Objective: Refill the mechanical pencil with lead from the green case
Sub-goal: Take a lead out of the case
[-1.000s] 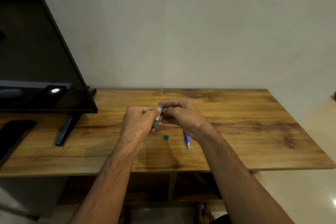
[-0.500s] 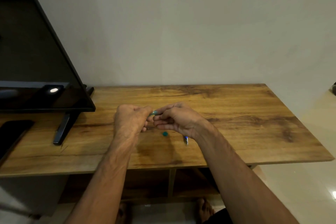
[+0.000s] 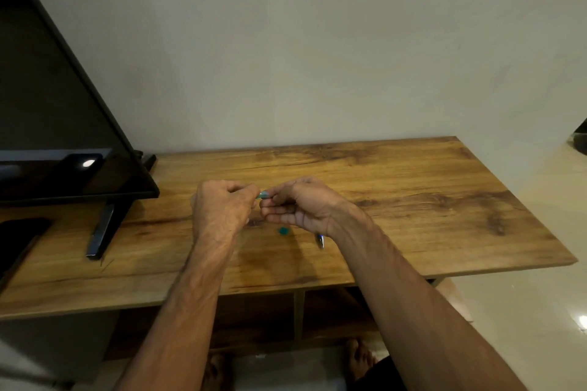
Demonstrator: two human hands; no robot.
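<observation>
My left hand [image 3: 222,209] is closed around the green lead case [image 3: 262,194]; only its pale green end shows between the two hands. My right hand [image 3: 301,205] pinches at that open end with thumb and forefinger; whether a lead is between the fingertips I cannot tell. A small green cap [image 3: 283,230] lies on the wooden table [image 3: 413,200] just below my right hand. The blue mechanical pencil [image 3: 320,240] lies on the table beside my right wrist, mostly hidden by it; only its tip end shows.
A black TV [image 3: 57,124] on a stand with a dark foot [image 3: 101,232] fills the left side. A dark phone-like object [image 3: 19,238] lies at the far left. The table's front edge runs near my forearms, with shelves below.
The green case has tilted from nearly upright to nearly level between the hands. Both hands have lowered slightly toward the table. The cap and pencil stayed in place.
</observation>
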